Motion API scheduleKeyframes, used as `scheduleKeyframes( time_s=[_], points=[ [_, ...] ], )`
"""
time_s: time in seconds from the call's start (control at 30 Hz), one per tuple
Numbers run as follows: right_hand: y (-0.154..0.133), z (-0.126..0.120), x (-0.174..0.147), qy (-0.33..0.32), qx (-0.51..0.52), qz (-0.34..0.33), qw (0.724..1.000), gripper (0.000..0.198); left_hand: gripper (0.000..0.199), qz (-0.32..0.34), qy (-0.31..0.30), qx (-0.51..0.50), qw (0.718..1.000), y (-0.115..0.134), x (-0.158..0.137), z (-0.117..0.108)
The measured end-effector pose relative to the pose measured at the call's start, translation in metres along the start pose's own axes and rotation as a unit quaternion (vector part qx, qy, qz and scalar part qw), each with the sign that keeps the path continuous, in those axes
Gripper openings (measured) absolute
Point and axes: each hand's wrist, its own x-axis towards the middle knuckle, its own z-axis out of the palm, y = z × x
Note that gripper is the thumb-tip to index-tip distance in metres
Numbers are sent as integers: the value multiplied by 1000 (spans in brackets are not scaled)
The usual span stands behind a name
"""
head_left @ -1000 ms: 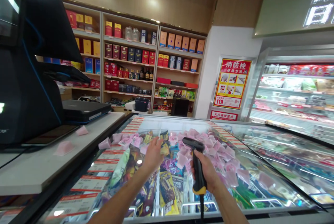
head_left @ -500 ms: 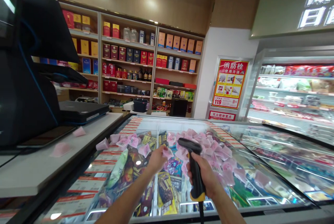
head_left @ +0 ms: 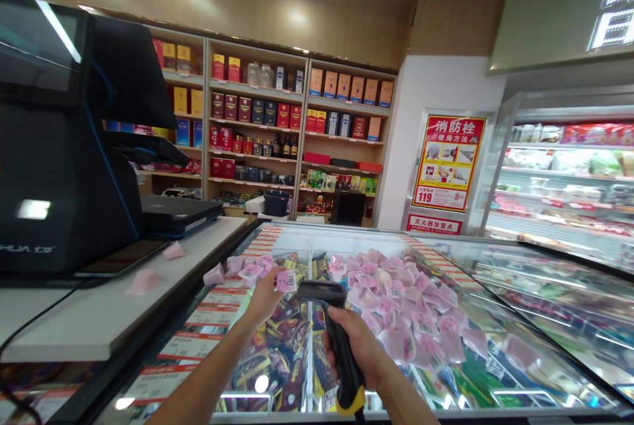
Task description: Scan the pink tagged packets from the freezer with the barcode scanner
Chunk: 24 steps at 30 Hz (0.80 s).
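Note:
My left hand (head_left: 266, 296) pinches a small pink cup (head_left: 286, 281) with its barcode label facing me, above the glass-topped freezer (head_left: 284, 233). My right hand (head_left: 359, 346) is wrapped around the grip of a black and yellow barcode scanner (head_left: 341, 339). The scanner's head is just right of the held cup, with a small gap between them. A heap of pink cups (head_left: 396, 290) covers the glass right of the scanner. Several more pink cups (head_left: 235, 265) lie left of my left hand. The scanner hides part of the glass behind it.
At left, a black checkout terminal (head_left: 64, 148) stands on a white counter (head_left: 64, 329) with two pink cups (head_left: 144, 281). Wrapped ice creams (head_left: 277, 359) show beneath the glass. Shelves of boxes (head_left: 252, 111) stand behind; a lit refrigerated display (head_left: 569, 181) is at right.
My left hand has moved left; whether its pink cup is the same one, I cannot tell. The scanner has moved left and turned towards it. The view has shifted slightly left.

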Motion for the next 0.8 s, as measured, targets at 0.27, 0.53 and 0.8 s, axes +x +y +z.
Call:
scheduleKeyframes(
  time_s=[0.27,0.53,0.8],
  points=[
    [0,-3,3,1,21,-12,1000,31,24,29,13,97,995,-8,-6,-7],
    [-2,-49,11,100,61,-81,990,31,40,1,61,202,978,-22,3,-17],
    [-8,-84,11,151,119,-92,977,28,53,4,50,243,969,23,11,15]
  ],
)
